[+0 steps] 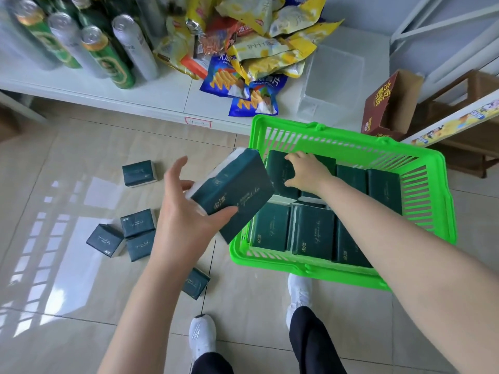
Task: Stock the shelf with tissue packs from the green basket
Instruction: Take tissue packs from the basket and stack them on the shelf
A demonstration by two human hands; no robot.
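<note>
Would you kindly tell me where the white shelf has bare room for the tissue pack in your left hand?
The shelf is bare in front, between the cans and the blue snack bags; the tissue pack should fit there. The clear bin right of the snacks looks empty. The back middle is crowded with yellow snack bags.

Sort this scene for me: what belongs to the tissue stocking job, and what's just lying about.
Job: green basket, basket packs, lifted pack in the left hand, far pack the right hand grips, white shelf.
Lying about: drink cans, snack bags, clear tub, brown carton, loose floor packs.
</note>
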